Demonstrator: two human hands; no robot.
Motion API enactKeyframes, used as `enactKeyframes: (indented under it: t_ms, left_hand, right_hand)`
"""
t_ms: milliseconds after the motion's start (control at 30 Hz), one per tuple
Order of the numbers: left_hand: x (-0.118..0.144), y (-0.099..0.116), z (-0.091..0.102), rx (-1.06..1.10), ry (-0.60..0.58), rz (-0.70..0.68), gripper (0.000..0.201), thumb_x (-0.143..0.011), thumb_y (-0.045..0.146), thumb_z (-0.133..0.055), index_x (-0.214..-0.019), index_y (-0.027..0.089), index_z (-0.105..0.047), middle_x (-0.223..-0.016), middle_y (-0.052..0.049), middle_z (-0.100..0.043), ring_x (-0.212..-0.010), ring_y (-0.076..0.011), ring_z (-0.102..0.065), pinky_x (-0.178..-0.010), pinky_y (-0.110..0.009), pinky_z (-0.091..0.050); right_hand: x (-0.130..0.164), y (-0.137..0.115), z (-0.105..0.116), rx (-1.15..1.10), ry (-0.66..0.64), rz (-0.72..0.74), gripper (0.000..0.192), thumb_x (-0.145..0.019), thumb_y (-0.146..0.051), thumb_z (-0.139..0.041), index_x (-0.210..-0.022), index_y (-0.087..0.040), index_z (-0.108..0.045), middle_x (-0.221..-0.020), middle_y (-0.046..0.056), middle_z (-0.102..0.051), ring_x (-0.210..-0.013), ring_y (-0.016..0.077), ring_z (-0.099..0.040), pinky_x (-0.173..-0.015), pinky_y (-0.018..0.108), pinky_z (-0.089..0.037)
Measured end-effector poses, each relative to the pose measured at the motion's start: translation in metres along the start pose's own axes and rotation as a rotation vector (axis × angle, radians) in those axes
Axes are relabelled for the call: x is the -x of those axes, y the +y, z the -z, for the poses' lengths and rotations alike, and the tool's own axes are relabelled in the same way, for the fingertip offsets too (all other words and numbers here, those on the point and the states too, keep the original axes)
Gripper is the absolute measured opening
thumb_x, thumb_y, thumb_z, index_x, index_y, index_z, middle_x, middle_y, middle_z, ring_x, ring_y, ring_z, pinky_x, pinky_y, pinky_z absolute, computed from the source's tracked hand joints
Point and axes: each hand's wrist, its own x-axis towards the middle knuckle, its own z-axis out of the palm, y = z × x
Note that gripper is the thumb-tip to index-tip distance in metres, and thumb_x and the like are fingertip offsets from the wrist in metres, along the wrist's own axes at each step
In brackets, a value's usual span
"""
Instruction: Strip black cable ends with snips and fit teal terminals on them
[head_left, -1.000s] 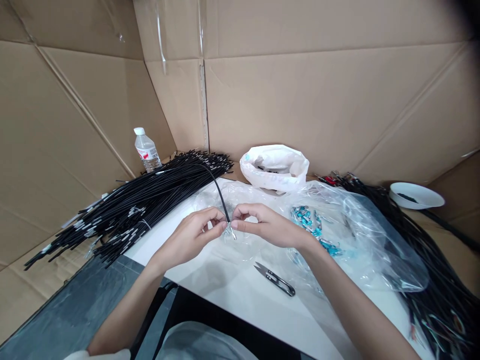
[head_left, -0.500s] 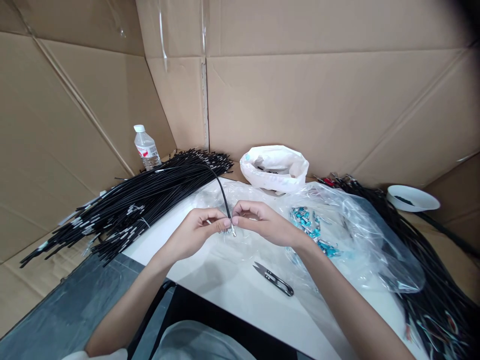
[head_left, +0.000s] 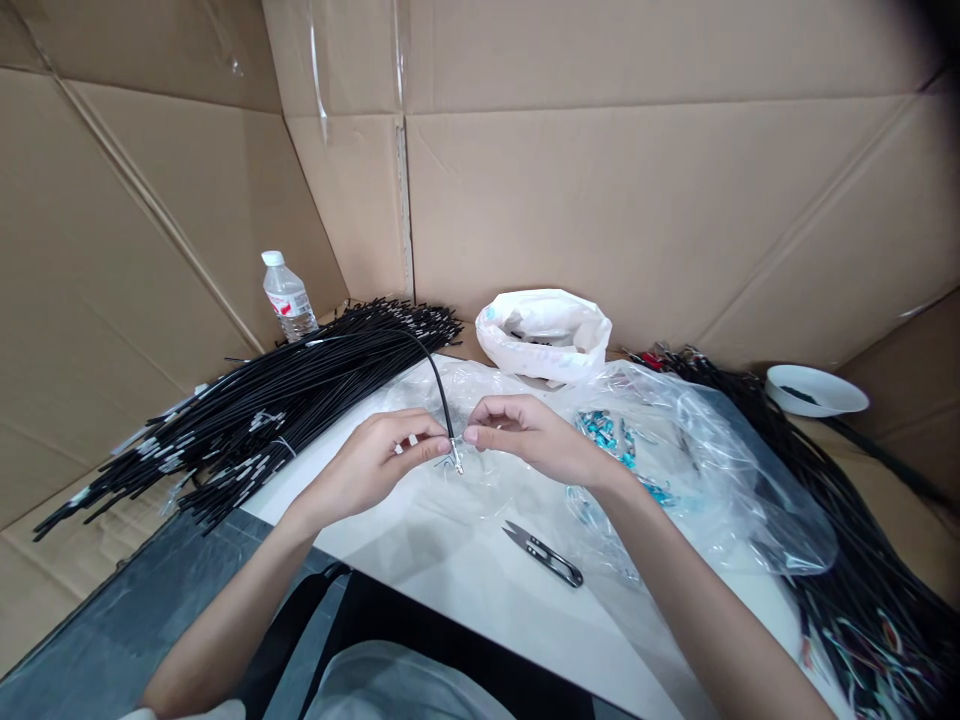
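Left hand (head_left: 375, 465): above the near middle of the table (head_left: 465, 590), thumb and forefinger pinched on a black cable (head_left: 437, 378) just short of its metal tip (head_left: 456, 458).

Right hand (head_left: 529, 440): facing the left hand, fingertips touching it, pinched at the same cable end. Whether it grips the tip or a small part on it cannot be told.

Cable: rises from the far-left bundle (head_left: 247, 420), arches over the table and comes down between the two hands. Its tip hangs just above a clear plastic sheet (head_left: 487, 480).

Bundle: many black cables with light ends, lying slantwise on the left, from the far middle of the table out toward the near left, past the table edge.

Snips (head_left: 544, 553): small, dark handles, flat on the table, near side of the right hand, apart from it.

Clear bag (head_left: 720, 470): large, crumpled, right of the hands, with small blue parts (head_left: 607, 432) inside close to the right wrist.

White bag (head_left: 544, 332): open mouth, at the far middle, against the cardboard.

Bottle (head_left: 287, 297): clear, white cap, red label, upright at the far left behind the bundle.

Bowl (head_left: 816, 390): white, far right, with something dark in it.

Second heap of cables (head_left: 855, 560): dark, along the right side, running from the far edge down to the near right corner, some coloured ends showing there.

Cardboard (head_left: 600, 200): brown sheets standing as walls on the left and far sides.
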Motion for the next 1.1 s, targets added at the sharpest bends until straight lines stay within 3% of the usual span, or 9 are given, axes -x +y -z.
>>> enactKeyframes:
  t_ms: [233,367,533,667,900,1100]
  left_hand:
    - [-0.002,0.002,0.007,-0.417,0.005,-0.238,0.034,-0.106,0.039,-0.045,-0.094,0.021,-0.071,-0.091,-0.004,-0.071,-0.08,-0.0182,-0.063,-0.072,-0.028,-0.042]
    - [-0.005,0.004,0.012,-0.53,0.052,-0.29,0.034,-0.107,0.039,-0.044,-0.096,0.021,-0.071,-0.092,-0.003,-0.073,-0.083,-0.0179,-0.065,-0.072,-0.028,-0.043]
    - [-0.005,0.002,0.009,-0.517,0.098,-0.272,0.031,-0.106,0.039,-0.047,-0.095,0.021,-0.07,-0.091,-0.003,-0.072,-0.084,-0.0175,-0.066,-0.071,-0.027,-0.042]
    - [-0.003,-0.001,0.004,-0.439,0.126,-0.246,0.026,-0.104,0.038,-0.052,-0.095,0.021,-0.07,-0.092,-0.002,-0.073,-0.084,-0.0172,-0.066,-0.073,-0.027,-0.043]
    - [-0.005,0.002,0.007,-0.32,0.037,-0.318,0.023,-0.105,0.032,-0.052,-0.094,0.021,-0.068,-0.091,-0.001,-0.073,-0.086,-0.0169,-0.065,-0.078,-0.028,-0.043]
    - [-0.01,-0.002,0.004,-0.319,0.018,-0.324,0.022,-0.105,0.032,-0.052,-0.095,0.019,-0.067,-0.092,-0.002,-0.071,-0.085,-0.0163,-0.064,-0.077,-0.027,-0.042]
  right_hand:
    - [0.0,-0.003,-0.004,-0.095,0.061,-0.076,0.033,-0.084,-0.051,-0.073,-0.077,-0.019,-0.065,-0.074,-0.002,-0.057,-0.074,0.0148,-0.052,-0.073,0.03,-0.044]
    - [-0.001,-0.001,-0.01,-0.187,0.109,-0.112,0.031,-0.085,-0.048,-0.071,-0.077,-0.019,-0.065,-0.076,0.0,-0.059,-0.079,0.0162,-0.057,-0.081,0.033,-0.048]
    - [-0.001,0.001,-0.016,-0.131,0.081,-0.064,0.035,-0.087,-0.053,-0.069,-0.085,-0.018,-0.069,-0.083,0.001,-0.062,-0.081,0.0162,-0.056,-0.078,0.032,-0.045]
    - [-0.003,0.001,-0.016,-0.171,0.081,-0.006,0.035,-0.084,-0.051,-0.073,-0.078,-0.018,-0.066,-0.075,-0.002,-0.056,-0.074,0.0141,-0.05,-0.071,0.03,-0.039]
    - [-0.004,0.004,-0.013,-0.322,-0.038,-0.131,0.024,-0.081,-0.038,-0.067,-0.068,-0.019,-0.061,-0.067,-0.002,-0.056,-0.069,0.0147,-0.049,-0.074,0.032,-0.04]
    - [-0.004,0.007,-0.009,-0.352,-0.026,-0.136,0.021,-0.073,-0.031,-0.059,-0.057,-0.021,-0.051,-0.057,-0.004,-0.043,-0.06,0.0135,-0.039,-0.066,0.032,-0.036]
